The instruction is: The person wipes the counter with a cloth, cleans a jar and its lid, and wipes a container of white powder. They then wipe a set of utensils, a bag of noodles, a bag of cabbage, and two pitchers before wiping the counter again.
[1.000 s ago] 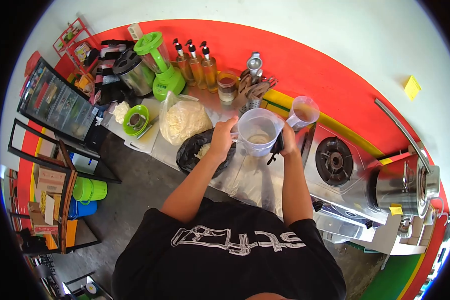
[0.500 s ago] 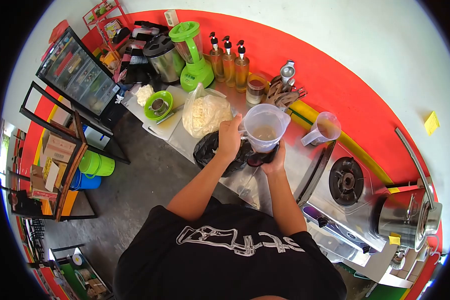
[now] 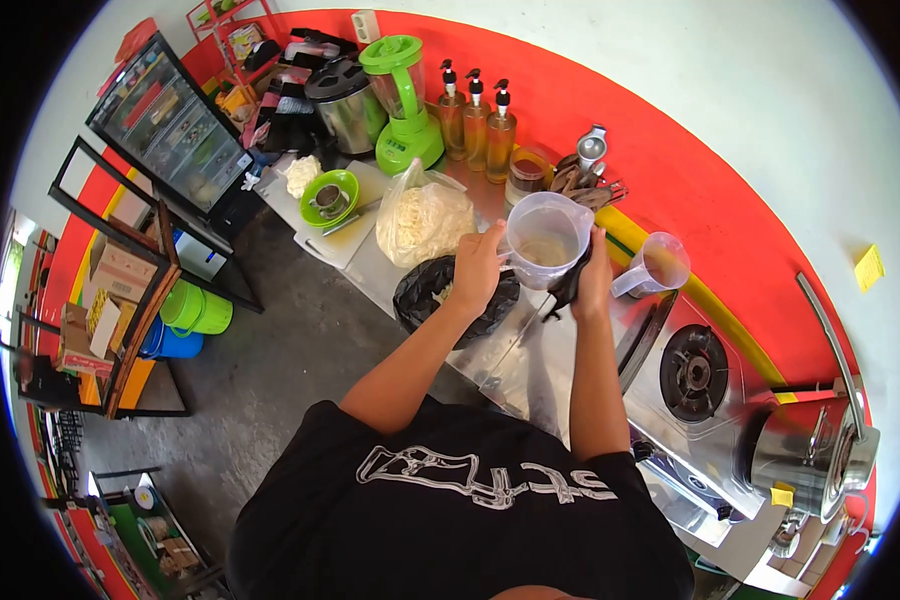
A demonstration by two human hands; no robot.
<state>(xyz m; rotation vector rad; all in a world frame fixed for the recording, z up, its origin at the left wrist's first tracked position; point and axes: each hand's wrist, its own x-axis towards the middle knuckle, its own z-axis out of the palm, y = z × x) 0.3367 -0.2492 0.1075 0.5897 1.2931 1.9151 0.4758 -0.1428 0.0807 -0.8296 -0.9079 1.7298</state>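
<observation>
A red and white wall [image 3: 660, 170] is fronted by a steel counter [image 3: 368, 283], flanked at the far left by a glass-door fridge [image 3: 175, 130]. At the right, a stove [image 3: 730, 430] is fitted with a black burner [image 3: 694, 372], and a large steel pot [image 3: 795, 450] is seated beyond it. A clear bag [image 3: 425, 225] of pale shreds is set beside a black bag [image 3: 410, 300], whose mouth is left open. Behind them, a green blender [image 3: 405, 120] is placed between a black-lidded steel canister [image 3: 355, 110] and three pump bottles [image 3: 476, 130]. Near the middle, a clear jug [image 3: 547, 240] is held above the counter between two hands; its contents cannot be clearly made out. Its handle side is gripped by the left hand [image 3: 480, 265], with the fingers closed there. The jug's other side is met by the right hand [image 3: 595, 275], in which a black item [image 3: 567, 290] is pinched against the jug; those fingers are partly hidden, and their exact spread cannot be told. A second jug [image 3: 662, 265] is stood just beyond the right hand, near the stove. A small metal cup [image 3: 330, 198] is nested in a green bowl [image 3: 347, 184] at the counter's left end.
</observation>
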